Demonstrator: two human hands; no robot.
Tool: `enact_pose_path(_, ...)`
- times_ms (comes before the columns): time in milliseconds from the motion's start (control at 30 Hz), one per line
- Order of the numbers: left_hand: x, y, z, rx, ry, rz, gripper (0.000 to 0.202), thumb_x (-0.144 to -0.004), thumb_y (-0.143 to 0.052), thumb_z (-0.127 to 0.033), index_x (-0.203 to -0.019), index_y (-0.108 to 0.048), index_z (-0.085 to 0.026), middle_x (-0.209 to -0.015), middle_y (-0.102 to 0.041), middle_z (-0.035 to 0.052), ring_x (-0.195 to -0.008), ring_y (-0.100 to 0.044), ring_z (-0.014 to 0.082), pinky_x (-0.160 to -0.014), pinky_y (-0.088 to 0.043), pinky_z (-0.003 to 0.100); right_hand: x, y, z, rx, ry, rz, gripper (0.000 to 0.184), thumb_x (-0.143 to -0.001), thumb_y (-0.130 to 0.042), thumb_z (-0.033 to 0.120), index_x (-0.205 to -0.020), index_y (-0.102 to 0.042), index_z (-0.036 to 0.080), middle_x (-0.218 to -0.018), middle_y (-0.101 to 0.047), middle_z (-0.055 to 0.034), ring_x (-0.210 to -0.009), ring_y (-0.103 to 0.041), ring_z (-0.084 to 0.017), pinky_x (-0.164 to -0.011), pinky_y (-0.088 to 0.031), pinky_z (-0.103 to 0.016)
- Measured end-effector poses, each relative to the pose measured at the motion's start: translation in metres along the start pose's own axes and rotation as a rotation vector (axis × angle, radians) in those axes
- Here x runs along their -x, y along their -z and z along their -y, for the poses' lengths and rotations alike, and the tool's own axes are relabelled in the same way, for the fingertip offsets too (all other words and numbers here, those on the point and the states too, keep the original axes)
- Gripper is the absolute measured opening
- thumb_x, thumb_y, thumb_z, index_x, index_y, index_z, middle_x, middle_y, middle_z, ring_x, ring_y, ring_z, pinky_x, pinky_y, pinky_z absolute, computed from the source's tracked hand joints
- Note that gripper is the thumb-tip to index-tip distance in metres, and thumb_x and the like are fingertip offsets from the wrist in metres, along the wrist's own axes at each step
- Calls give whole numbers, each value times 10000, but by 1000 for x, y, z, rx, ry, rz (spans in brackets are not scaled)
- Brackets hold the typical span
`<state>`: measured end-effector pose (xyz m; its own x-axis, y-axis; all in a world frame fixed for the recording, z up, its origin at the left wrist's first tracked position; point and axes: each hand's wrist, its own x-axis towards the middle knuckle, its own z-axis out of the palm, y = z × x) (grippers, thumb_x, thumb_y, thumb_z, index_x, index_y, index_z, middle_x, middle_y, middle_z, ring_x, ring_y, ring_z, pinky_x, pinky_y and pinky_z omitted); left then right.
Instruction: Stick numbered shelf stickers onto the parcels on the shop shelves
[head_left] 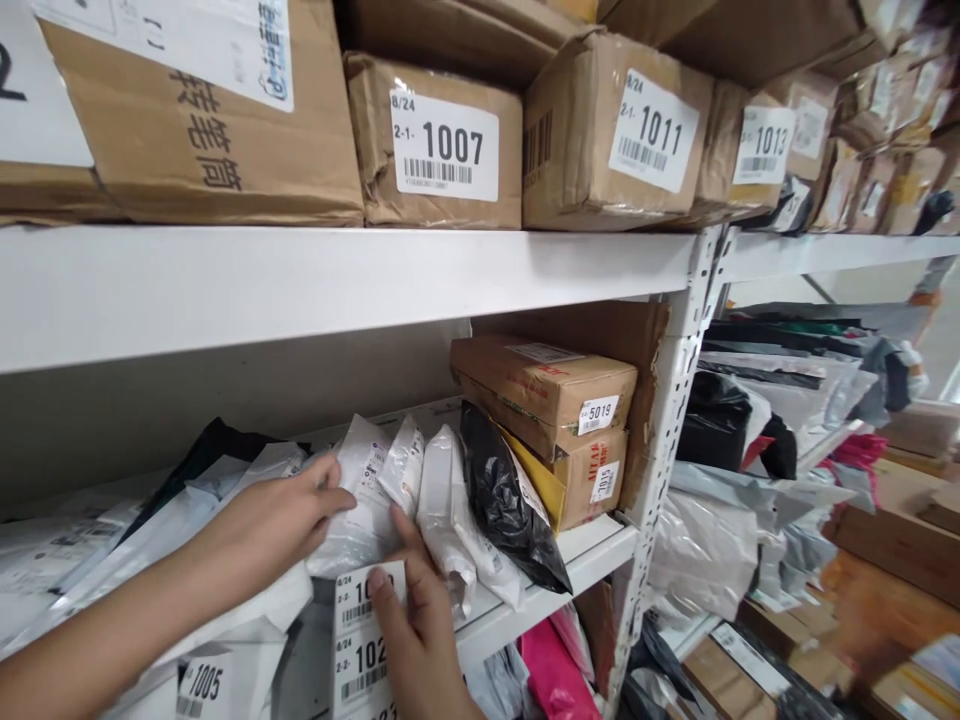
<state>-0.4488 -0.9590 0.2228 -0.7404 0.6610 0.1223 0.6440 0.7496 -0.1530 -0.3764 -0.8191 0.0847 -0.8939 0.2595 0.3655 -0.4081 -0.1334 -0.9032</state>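
My left hand (319,500) reaches in from the left, fingers bent together at the edge of a white plastic mailer (360,515). What its fingertips pinch, if anything, is too small to tell. Lower down, my right hand (420,630) grips a strip of printed number labels (360,655), the thumb pressed on its upper label and partly covering the number. Its index finger points up toward the mailers. Just right of it stand a white bag (442,500) and a black plastic bag (502,500). A pale parcel labelled 1005 (206,680) lies below my left forearm.
Two stacked cardboard boxes (555,390) labelled 5019 and 7015 stand at the shelf's right end. Overhead, a white shelf beam (337,280) carries numbered cartons (442,145). A perforated upright (652,480) divides this bay from another full of bagged parcels (712,540).
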Motion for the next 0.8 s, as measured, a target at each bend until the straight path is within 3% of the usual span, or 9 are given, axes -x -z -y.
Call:
enact_pose_path(100,-2,12,0,165,-113,159,417,-763,-421,-159,-1054,-674,-318,-992,-619,14,-816,-610,160,-707,-421,233,0,-2,11,-139,-131,-25,344,-794,-547,420,-1061,-652,229,-1195,-633,-63,-1167,-527,-242,-1018,-372,-375)
enact_pose_path(200,-9,17,8,257,-137,258,453,-711,-485,-159,-1082,-667,-344,-1012,-633,1,-851,-593,162,-694,-412,215,-1,-5,19,-240,-260,-50,348,-735,-563,413,-984,-694,208,-982,-692,-46,-944,-612,-224,-842,-463,-328)
enact_pose_path(300,-16,18,14,244,-112,358,579,-687,-505,-182,-1225,-584,-381,-998,-626,7,-750,-577,154,-610,-395,213,-3,-8,21,-321,-323,-82,320,-717,-582,391,-940,-713,201,-858,-698,-25,-813,-622,-185,-750,-475,-284)
enact_pose_path(433,-23,24,10,177,-89,430,731,-654,-521,-213,-1368,-439,-347,-944,-616,31,-692,-558,158,-577,-383,218,-4,-9,21,-410,-289,-59,311,-702,-632,412,-911,-704,193,-764,-696,-15,-761,-632,-177,-723,-483,-278)
enact_pose_path(633,-29,47,1,174,-38,650,988,-568,-565,-263,-1469,-174,-364,-1105,-576,34,-630,-529,131,-520,-373,210,-3,-12,26,-498,-291,63,383,-654,-709,520,-776,-661,160,-620,-659,-19,-568,-595,-162,-554,-459,-269)
enact_pose_path(700,-32,52,3,217,-61,699,993,-546,-573,-262,-1462,-204,-371,-1116,-579,23,-666,-542,139,-551,-396,210,-7,-21,26,-517,-325,49,384,-635,-722,523,-714,-639,156,-565,-621,-7,-493,-538,-135,-501,-421,-252)
enact_pose_path(800,-37,53,6,329,-67,694,824,-547,-552,-252,-1360,-439,-320,-1066,-599,26,-829,-575,185,-658,-439,214,-19,-40,23,-449,-339,-51,346,-643,-716,482,-603,-579,167,-493,-544,29,-440,-444,-94,-464,-357,-224)
